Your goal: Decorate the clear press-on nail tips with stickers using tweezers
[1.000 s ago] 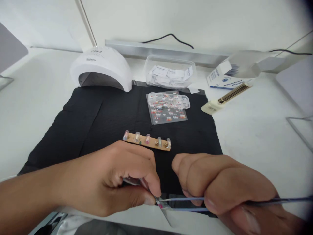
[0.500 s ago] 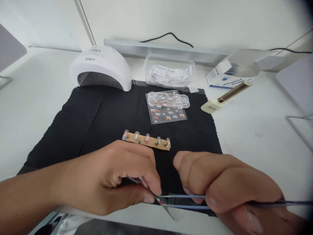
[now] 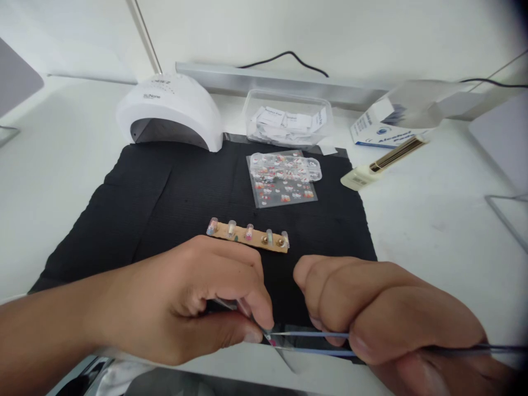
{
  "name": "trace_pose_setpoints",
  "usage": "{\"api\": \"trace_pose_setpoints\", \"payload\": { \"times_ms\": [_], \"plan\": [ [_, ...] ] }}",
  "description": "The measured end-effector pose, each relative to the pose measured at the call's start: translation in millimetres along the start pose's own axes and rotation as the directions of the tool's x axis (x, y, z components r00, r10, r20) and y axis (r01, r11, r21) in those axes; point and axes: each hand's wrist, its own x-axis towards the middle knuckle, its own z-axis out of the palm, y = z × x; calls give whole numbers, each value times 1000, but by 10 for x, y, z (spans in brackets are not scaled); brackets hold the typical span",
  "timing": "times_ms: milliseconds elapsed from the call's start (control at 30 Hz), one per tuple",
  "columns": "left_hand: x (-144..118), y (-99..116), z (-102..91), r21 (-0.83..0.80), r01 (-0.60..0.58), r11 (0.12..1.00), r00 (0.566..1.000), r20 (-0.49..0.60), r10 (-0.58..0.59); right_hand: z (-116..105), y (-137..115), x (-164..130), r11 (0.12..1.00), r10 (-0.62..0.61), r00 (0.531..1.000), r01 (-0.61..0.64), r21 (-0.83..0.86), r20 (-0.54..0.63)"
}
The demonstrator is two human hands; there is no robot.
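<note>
My left hand (image 3: 206,300) pinches a thin clear sticker sheet (image 3: 282,356) between thumb and fingers, its lower corner hanging over the mat's near edge. A small pink print shows on that sheet just past the thumb. Closed around bluish tweezers (image 3: 315,334), my right hand (image 3: 388,308) points them leftward. Their two prongs stand apart, the tips at the sheet beside my left thumb; whether they grip a sticker is too small to tell. Beyond my hands, a tan strip (image 3: 258,242) carries several small decorated nail tips on the black mat (image 3: 185,192).
A white nail lamp (image 3: 173,110) stands at the back left. Behind the mat are a clear tub (image 3: 289,135) of packets and an alcohol pad box (image 3: 371,129). A clear case (image 3: 311,169) lies on another sticker sheet (image 3: 284,195). A cream bottle (image 3: 358,179) is to the right.
Both hands keep their grips and almost the same positions. The right hand and tweezers sit very slightly lower and farther right in the view.
</note>
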Motion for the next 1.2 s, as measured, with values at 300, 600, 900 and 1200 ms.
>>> {"api": "trace_pose_setpoints", "payload": {
  "times_ms": [300, 600, 900, 1200],
  "plan": [
    [8, -3, 3, -1, -18, 1000, 1000, 0, 18, 8, -29, 1, 1000, -2, 1000, 2, -22, -11],
    [-3, -7, 2, 2, -7, 1000, 1000, 9, 7, 40, -41, 32, 998, -38, 999, 37, -53, -12],
    [-7, 7, 8, -1, -16, 1000, 1000, 3, 16, -140, 15, -13, 998, 41, 983, -49, 42, 180],
    [-4, -6, 11, -20, 2, 1000, 1000, 13, -1, -161, 31, 29, 995, 43, 976, -62, 84, 212]
  ]
}}
